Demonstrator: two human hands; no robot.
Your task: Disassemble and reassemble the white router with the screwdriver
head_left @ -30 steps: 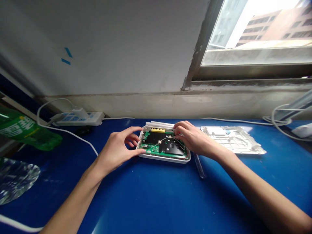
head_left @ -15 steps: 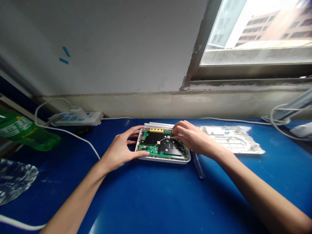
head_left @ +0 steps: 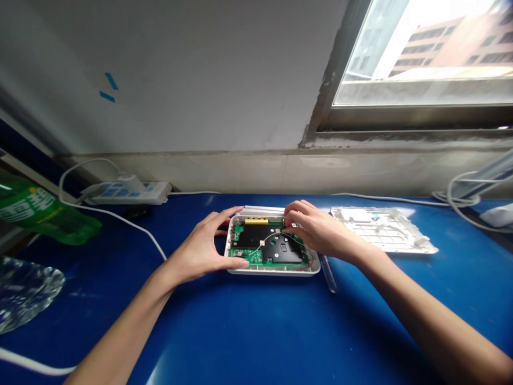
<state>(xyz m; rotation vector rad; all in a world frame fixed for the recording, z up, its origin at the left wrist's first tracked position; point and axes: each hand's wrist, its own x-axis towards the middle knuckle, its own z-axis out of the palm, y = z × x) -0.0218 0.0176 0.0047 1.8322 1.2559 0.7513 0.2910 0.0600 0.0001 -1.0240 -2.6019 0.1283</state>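
Note:
An opened router [head_left: 276,271] lies in front of me, its white shell holding a green circuit board [head_left: 240,255] with black plates and a yellow port block [head_left: 256,221]. Around the shell's left end is my left hand [head_left: 196,245], thumb on the near edge and fingers at the far edge. My right hand [head_left: 318,227] is closed in a pinch over the board's far right corner. What its fingertips hold is hidden. A thin pale cable [head_left: 269,236] curves across the black plates toward those fingers, and a red wire runs along the right end.
The white slotted cover [head_left: 395,232] lies to the right. A clear, slim rod-like tool [head_left: 329,275] is beside the router. At left are a power strip [head_left: 154,193] with white cords, a green bottle [head_left: 52,219] and a clear plastic bottle [head_left: 30,294].
The near side of the router has come slightly lower and its open top faces me more. Both hands stay at nearly the same spots on it.

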